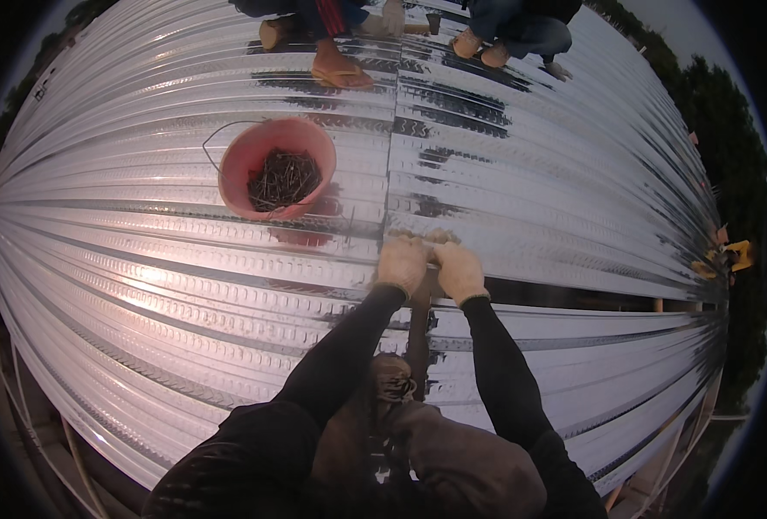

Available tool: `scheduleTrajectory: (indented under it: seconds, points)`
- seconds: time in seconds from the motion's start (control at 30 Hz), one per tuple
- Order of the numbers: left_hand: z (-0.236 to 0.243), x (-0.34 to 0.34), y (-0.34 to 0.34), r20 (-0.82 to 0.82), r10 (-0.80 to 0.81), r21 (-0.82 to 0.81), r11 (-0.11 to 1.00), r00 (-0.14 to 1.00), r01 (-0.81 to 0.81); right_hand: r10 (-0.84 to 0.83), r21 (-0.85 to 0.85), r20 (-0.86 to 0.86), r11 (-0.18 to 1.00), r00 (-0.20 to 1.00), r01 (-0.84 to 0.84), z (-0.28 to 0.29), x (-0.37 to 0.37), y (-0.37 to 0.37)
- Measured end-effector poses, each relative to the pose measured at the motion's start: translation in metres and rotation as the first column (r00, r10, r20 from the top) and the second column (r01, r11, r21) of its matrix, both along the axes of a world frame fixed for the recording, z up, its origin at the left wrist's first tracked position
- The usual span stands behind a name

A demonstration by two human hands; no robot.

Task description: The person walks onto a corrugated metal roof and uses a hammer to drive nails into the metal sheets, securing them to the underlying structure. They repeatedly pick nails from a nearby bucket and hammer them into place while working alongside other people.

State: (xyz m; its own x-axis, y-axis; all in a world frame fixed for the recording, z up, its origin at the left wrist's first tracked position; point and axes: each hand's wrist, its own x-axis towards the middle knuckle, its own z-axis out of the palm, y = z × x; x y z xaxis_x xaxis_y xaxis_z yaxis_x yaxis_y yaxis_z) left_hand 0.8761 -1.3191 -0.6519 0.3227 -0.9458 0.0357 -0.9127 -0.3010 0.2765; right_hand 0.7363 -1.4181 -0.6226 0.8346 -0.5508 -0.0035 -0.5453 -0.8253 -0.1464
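Note:
Ribbed, shiny metal decking sheets [504, 251] spread out under and around me. My left hand [402, 262], in a cream work glove, is closed over the edge of a sheet near the seam. Right beside it, my gloved right hand [460, 270] grips the same edge with fingers curled over the far side; the fingertips are partly hidden. Below my hands a brown steel beam [419, 333] shows between sheet ends. A dark open gap [565, 296] runs from my right hand toward the right.
A pink bucket [235, 164] holding many nails or thin metal pins [284, 179] stands ahead on the left. Two people crouch at the far side, one in sandals [342, 76]. My shoe [392, 381] rests near the beam. A yellow object [738, 255] sits at the right edge.

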Motion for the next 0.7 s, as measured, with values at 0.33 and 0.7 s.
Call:
scheduleTrajectory:
  seconds: [0.33,0.7]
  points:
    - [0.012,0.000,0.004,-0.049,0.021,0.008,1.000,0.999,-0.020,0.010,0.028,0.017,1.000,1.000,-0.011,0.002,-0.001,0.000]
    - [0.004,-0.001,0.006,0.001,-0.020,-0.098,0.995,1.000,0.020,0.008,-0.015,-0.030,1.000,1.000,-0.009,0.008,0.001,0.002]
